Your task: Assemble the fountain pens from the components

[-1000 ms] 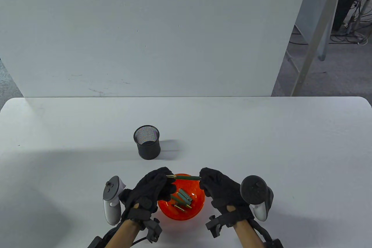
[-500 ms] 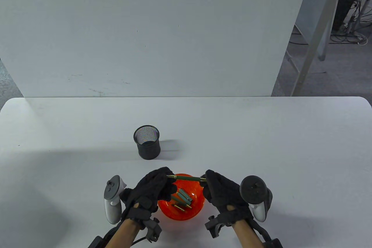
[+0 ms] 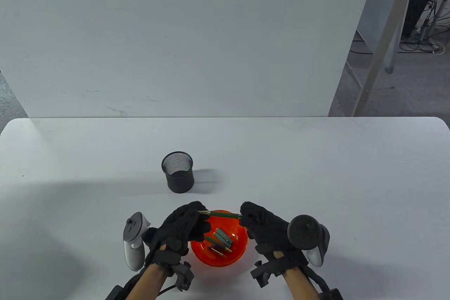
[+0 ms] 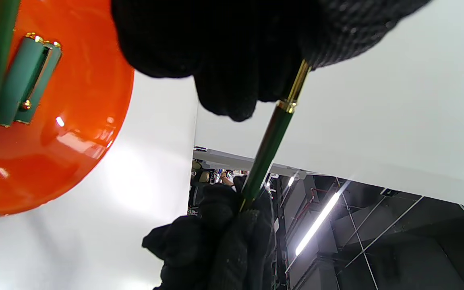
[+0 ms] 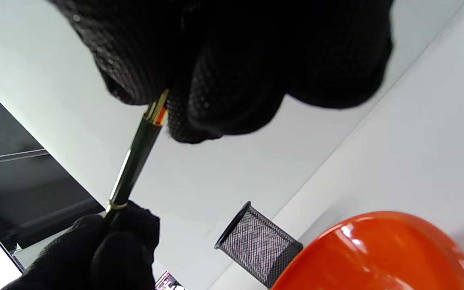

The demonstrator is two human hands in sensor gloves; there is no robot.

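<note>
Left hand [image 3: 182, 224] and right hand [image 3: 262, 224] each pinch one end of a green pen barrel [image 3: 222, 213], fingers curled on it; barrel held level above the orange bowl [image 3: 232, 259]; loose green-and-gold pen parts [image 3: 219, 239] in bowl; black mesh cup [image 3: 178, 172] stands behind on the table [image 3: 316, 173].

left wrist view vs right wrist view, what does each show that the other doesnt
Only the left wrist view shows the loose pen parts lying in the orange bowl. Only the right wrist view shows the mesh cup standing on the table beyond the bowl. Both show the green pen held at its ends by the left hand and the right hand.
</note>
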